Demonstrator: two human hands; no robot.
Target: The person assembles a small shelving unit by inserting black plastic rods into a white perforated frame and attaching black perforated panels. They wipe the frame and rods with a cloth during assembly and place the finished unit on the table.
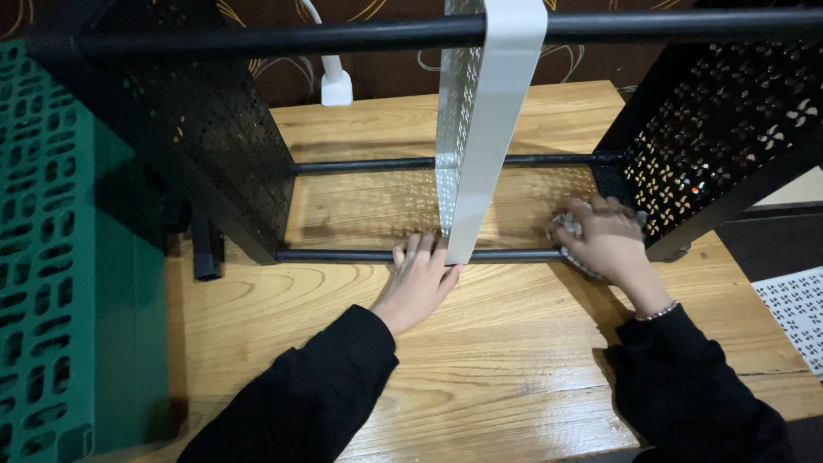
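wooden tabletop (514, 369) carries a black rack frame (429, 255); left hand (417, 279) rests open, steadying its lower bar beside the white perforated panel (480, 129), while right hand (604, 236) clenches a grey cloth (566, 227), wiping near the right side panel.

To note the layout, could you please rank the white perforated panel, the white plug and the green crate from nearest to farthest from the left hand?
From the left hand:
1. White perforated panel, touching its fingertips.
2. White plug, farther back.
3. Green crate, far left.

A white perforated panel (480, 129) stands upright on the black lower rod (343, 255) (of a perforated-sided frame).
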